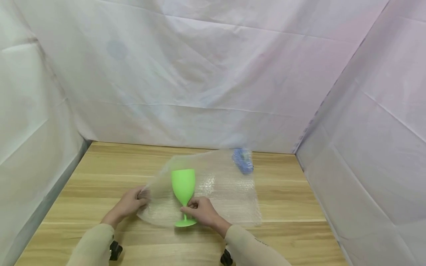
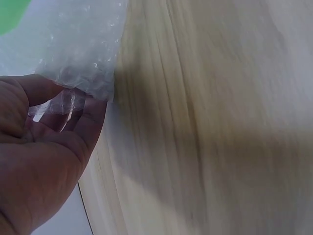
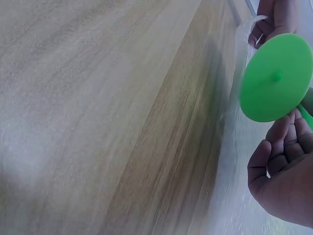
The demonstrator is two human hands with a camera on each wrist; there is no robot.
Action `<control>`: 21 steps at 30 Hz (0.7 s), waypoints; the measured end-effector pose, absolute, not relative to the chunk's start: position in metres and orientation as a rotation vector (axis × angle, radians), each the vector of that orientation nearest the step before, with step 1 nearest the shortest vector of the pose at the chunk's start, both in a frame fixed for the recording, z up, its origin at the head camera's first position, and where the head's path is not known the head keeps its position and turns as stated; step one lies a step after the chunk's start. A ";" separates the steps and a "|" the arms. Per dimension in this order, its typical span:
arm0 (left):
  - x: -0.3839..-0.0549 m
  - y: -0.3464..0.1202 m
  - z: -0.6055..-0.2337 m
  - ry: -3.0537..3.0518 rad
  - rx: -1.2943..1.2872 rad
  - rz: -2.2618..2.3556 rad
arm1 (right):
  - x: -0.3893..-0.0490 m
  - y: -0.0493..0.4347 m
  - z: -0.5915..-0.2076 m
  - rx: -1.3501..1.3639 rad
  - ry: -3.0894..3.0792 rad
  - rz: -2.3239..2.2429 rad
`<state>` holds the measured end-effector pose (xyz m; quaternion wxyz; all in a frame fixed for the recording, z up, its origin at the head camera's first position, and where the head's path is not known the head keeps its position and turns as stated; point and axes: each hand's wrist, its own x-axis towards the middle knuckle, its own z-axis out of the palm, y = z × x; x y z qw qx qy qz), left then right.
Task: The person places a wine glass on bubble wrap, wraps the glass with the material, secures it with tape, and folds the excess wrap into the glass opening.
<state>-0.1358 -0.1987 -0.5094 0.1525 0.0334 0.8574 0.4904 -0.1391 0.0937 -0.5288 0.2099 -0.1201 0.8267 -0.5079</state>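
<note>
A bright green goblet [image 1: 183,184] lies over a sheet of clear bubble wrap [image 1: 226,195], its bowl toward the back and its round foot toward the front. My right hand [image 1: 202,211] pinches the goblet's stem between thumb and fingers. In the right wrist view the underside of the foot [image 3: 274,83] faces the camera, just above the right hand's fingers. My left hand [image 1: 131,202] grips the left edge of the bubble wrap, which rises off the table there. The left wrist view shows the wrap's edge [image 2: 90,73] between thumb and fingers.
A crumpled blue translucent piece [image 1: 243,161] is at the wrap's back right corner. The wood-grain table [image 1: 286,207] extends to both sides. White cloth walls [image 1: 206,74] enclose the back, left and right. Black wrist mounts [image 1: 115,250] sit on the sleeves.
</note>
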 end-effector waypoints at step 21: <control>-0.161 -0.135 -0.522 2.539 0.059 1.327 | -0.144 0.090 -0.527 -0.233 2.300 -1.472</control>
